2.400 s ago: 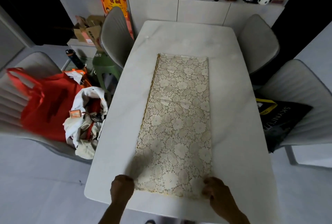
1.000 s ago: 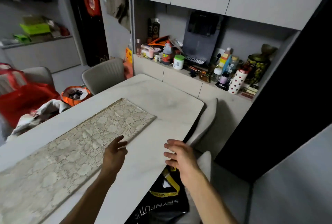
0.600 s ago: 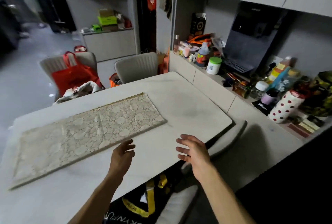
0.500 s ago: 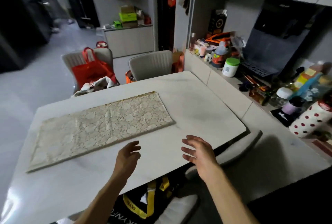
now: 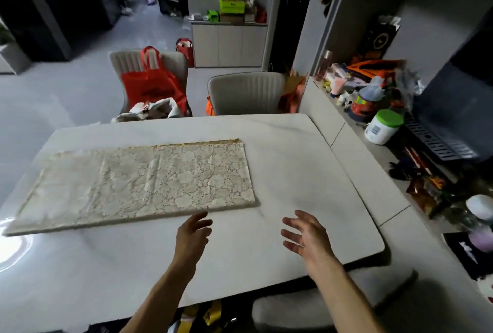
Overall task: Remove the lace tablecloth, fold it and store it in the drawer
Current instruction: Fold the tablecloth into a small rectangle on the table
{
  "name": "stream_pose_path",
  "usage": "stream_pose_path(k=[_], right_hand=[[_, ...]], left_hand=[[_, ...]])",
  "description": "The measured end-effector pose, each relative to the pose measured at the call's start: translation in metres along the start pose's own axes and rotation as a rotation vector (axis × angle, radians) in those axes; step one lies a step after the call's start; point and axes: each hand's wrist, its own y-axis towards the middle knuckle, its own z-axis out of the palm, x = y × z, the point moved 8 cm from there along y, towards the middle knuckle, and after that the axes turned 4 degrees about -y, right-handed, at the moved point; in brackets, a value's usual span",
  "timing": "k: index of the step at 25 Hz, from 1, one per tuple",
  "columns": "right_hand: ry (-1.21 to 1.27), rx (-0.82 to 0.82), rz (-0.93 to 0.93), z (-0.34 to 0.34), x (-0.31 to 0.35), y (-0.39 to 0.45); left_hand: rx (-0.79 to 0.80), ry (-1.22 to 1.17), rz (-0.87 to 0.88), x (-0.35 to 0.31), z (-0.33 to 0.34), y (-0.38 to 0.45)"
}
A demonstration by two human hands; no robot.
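Head view: 2 empty hands over the table (image 5: 306,161), beside the folded cloth.
The lace tablecloth (image 5: 149,180) lay flat in a long strip; the left hand (image 5: 192,236) hovered just short of its near edge, fingers spread, the right hand (image 5: 306,236) further right, also spread.

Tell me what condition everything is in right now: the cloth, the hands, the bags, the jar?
lace tablecloth: folded into a long strip, lying flat on the table.
left hand: open, empty, just short of the cloth's near edge.
right hand: open, empty, above bare tabletop.
red bag: standing on a chair.
white jar: upright, green lid on.
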Motion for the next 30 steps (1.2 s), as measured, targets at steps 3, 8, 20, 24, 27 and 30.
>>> stream_pose_path(k=[3,8,20,24,27,30], right_hand=[[-0.107,-0.002,0.076,-0.002,-0.007,0.050],[-0.516,-0.044,0.063,0.039,-0.023,0.166],[-0.603,0.228,0.062,0.130,-0.075,0.299],[-0.759,0.350,-0.006,0.139,-0.071,0.293],[-0.798,0.330,0.039,0.105,-0.069,0.296],[-0.926,0.285,0.124,0.031,-0.071,0.294]], left_hand=[[-0.015,-0.058,-0.043,-0.005,0.030,0.028],[-0.115,-0.062,-0.065,0.009,0.043,0.087],[-0.331,-0.020,-0.177,0.057,0.070,0.136],[-0.331,0.034,-0.181,0.055,0.088,0.137],[-0.282,0.104,-0.174,0.055,0.104,0.136],[-0.169,0.206,-0.164,0.061,0.135,0.134]])
